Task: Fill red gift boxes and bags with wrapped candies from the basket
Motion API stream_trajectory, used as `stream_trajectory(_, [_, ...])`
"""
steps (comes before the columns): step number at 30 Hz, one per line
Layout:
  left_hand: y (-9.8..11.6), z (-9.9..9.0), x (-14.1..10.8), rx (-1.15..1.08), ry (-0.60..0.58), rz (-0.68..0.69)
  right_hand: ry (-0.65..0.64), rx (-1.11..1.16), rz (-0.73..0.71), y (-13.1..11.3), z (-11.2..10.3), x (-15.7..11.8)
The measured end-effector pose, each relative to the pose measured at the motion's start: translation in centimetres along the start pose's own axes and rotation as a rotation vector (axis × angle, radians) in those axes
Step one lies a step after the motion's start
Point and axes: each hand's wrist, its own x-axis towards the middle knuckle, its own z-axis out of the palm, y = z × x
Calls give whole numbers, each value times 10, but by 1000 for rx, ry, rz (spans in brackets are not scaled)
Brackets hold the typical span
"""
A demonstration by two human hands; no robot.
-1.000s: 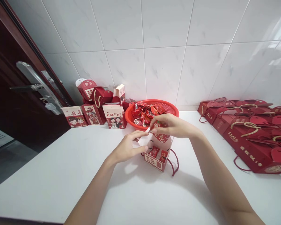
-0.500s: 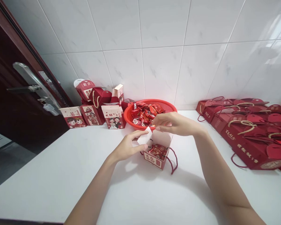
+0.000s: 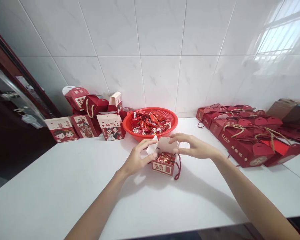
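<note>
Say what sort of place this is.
Probably a room in a home, set up for packing: a white table by a tiled wall, a door, red boxes and a basket of wrapped sweets.

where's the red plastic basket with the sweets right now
In the head view, the round red plastic basket sits near the tiled wall, just beyond the small open red-and-white paper box between both hands.

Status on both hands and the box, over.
Left hand at open box, left flap. Right hand at its right side. Red packet inside. Red basket close behind.
</note>
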Motion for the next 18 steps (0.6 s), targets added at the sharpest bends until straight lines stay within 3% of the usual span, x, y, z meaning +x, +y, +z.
stream_trajectory(3, [1, 12, -2, -20, -16, 31, 42, 79, 87, 10, 6, -17])
stream_trajectory(7, [1, 26, -4, -52, 2, 24, 126, 214, 102, 21, 16, -28])
stream_trajectory(14, [-1, 40, -7, -99, -23, 38, 396, 300, 206, 31, 56, -20])
stream_trajectory(18, [-2, 41, -7, -90, -45, 28, 458, 268, 245, 31, 69, -19])
